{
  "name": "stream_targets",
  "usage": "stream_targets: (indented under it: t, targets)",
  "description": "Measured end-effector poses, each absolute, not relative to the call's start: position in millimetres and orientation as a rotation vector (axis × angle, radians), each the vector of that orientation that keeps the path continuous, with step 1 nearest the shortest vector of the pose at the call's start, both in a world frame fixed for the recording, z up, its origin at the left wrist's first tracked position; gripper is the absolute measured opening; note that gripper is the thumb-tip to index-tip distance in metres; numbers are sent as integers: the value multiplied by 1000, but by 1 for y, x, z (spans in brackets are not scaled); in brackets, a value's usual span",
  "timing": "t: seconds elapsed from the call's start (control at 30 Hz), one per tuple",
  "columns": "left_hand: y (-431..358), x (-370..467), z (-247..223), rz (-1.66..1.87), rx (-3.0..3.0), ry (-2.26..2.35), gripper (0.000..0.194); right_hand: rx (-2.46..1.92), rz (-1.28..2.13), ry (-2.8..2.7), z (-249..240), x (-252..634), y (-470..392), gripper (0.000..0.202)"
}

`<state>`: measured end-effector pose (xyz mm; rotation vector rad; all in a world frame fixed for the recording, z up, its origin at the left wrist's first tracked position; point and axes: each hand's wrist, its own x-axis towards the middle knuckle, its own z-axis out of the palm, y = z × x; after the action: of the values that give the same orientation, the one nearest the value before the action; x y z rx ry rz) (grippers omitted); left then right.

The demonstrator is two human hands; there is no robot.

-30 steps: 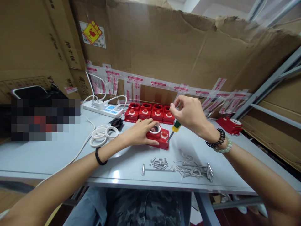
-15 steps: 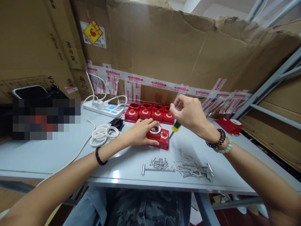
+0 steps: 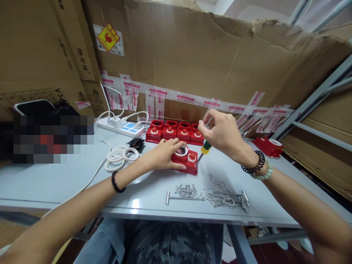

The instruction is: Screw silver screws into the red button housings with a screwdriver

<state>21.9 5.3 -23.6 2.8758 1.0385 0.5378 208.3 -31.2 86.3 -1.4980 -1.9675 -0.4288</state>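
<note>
My left hand lies over the left part of a red box on the table and grips it, thumb along the near side. A white ring and a red button show on the top of this box. My right hand pinches the top of a screwdriver with a green and yellow handle. The screwdriver leans, its tip at the right end of the red box. Part of its handle is hidden by my fingers.
Behind stand several similar red boxes in a row. White rings, a black packet and a power strip lie left. Screws and T-shaped metal rods lie in front. Another red box sits far right.
My right hand has shifted very slightly at the screwdriver's handle. My left hand and the red box stay where they were.
</note>
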Motion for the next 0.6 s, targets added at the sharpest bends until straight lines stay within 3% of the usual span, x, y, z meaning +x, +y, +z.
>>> stream_targets:
  t: [0.6]
  targets:
    - [5, 21, -23, 520, 2869, 1048, 68, -1537, -451, -1997, 83, 208, -29, 15]
